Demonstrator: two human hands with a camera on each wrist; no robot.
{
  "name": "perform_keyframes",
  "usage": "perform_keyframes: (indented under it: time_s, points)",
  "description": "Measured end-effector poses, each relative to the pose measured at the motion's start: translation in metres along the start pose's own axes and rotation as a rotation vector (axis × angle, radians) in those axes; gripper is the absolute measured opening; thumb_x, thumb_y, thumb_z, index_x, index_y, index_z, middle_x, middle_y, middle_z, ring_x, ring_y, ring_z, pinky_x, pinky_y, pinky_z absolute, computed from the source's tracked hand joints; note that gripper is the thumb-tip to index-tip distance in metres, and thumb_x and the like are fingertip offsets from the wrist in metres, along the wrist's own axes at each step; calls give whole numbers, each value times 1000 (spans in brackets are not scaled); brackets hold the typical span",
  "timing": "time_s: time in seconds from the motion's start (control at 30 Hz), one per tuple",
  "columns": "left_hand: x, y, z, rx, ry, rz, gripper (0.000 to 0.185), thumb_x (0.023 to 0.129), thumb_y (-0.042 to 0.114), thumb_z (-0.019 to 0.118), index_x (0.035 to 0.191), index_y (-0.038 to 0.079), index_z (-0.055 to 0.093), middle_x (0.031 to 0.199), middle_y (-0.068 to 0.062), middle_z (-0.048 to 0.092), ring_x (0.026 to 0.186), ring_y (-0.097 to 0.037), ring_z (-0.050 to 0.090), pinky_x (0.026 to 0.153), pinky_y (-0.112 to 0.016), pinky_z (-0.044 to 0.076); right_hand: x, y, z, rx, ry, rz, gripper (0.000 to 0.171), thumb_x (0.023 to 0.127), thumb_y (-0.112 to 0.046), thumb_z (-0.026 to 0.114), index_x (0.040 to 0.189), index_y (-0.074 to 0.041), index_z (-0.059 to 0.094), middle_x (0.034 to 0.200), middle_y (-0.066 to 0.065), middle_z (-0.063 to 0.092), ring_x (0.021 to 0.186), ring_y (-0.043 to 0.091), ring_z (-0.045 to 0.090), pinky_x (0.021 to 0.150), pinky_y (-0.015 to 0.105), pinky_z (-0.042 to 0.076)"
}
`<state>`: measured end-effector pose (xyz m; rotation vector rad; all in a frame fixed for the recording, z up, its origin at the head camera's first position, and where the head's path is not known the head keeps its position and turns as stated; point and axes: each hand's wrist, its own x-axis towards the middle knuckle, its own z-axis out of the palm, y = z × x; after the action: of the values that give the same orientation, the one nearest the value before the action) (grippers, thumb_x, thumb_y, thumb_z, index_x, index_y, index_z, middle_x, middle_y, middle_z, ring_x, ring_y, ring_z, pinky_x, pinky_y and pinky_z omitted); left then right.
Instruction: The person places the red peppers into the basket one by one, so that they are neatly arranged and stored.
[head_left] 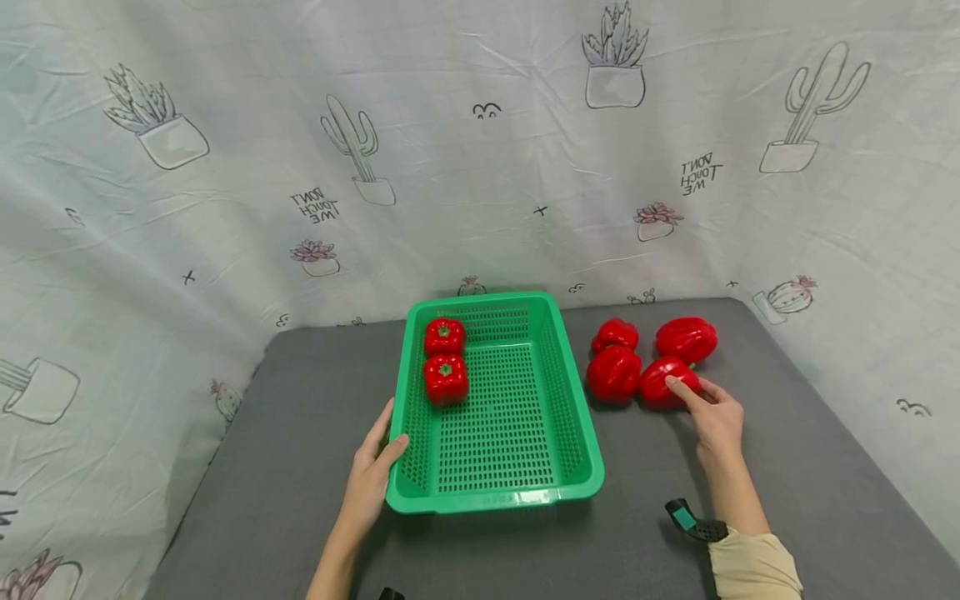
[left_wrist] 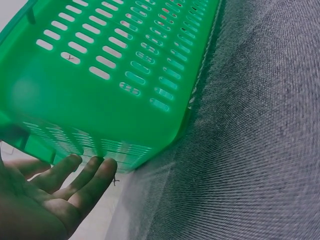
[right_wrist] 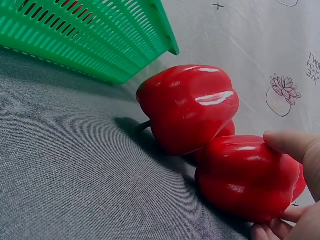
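Note:
A green plastic basket with slotted walls stands on the grey surface. My left hand holds its left side near the front corner, thumb over the rim and fingers against the outer wall. Inside, two red bell peppers, a rear one and a front one, stand along the left wall, stems up. Right of the basket, my right hand grips another red bell pepper lying on its side. Its thumb lies on top and the other fingers curl round the lower end.
Three more bell peppers lie close by: one just left of the gripped one, a smaller-looking one behind that, and one at the back right. A patterned cloth hangs behind the grey table.

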<state>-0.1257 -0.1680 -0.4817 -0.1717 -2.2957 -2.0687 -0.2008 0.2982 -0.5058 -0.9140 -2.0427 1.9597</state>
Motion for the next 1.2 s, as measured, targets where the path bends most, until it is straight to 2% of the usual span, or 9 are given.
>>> perform_keyframes:
  time_s: [0.2,0.3,0.53,0.67,0.8,0.97,1.07,1.2]
  points:
    - [0,0,1,-6,9,-15,59,104,22,52,157,26,27,156,5,29,137,-18,35,98,-22,40,0,0,0,21,-12,12,89,76,-48,83,146,-5,46,132,8,48,113,18,44,98,35,39]
    - [-1,0,0,-14,3,-23,59,104,23,52,157,26,26,156,5,28,137,-16,35,98,-22,40,-1,1,-2,34,-19,16,88,77,-46,83,146,-5,46,133,9,48,114,18,45,100,32,40]
    - [0,0,0,-17,-5,-13,59,104,22,51,157,25,26,156,3,28,138,-19,34,98,-22,41,-1,0,-3,136,26,20,86,72,-42,87,142,-7,53,126,5,54,106,12,50,86,18,46]
    - [1,0,0,0,5,-24,58,104,23,51,157,28,26,156,5,28,137,-18,34,97,-21,40,-1,-2,-1,230,66,4,81,70,-37,90,138,-7,57,120,2,57,103,11,51,79,14,48]
    - [-1,-1,-1,0,6,-29,58,104,25,51,157,28,26,156,4,28,136,-19,36,96,-22,42,-2,0,1,273,84,-29,76,71,-30,91,136,-5,58,114,0,58,100,11,52,75,13,48]
    - [-1,0,-2,12,-1,-17,59,104,28,51,157,26,26,156,0,29,134,-22,39,95,-23,43,-4,-2,1,375,99,-76,74,70,-24,91,134,-4,60,114,1,59,99,12,52,74,14,50]
    - [-1,1,-2,12,-7,-9,58,104,29,51,157,27,26,156,0,29,134,-22,39,95,-23,43,-7,-4,0,458,88,-69,74,69,-20,92,134,-3,60,116,3,58,99,14,53,78,20,51]
    - [-2,1,-2,9,-14,-1,57,105,28,50,157,28,26,156,0,29,134,-23,39,96,-23,43,-10,-4,0,481,74,-62,77,70,-18,91,137,-3,57,120,6,56,101,16,54,84,28,49]
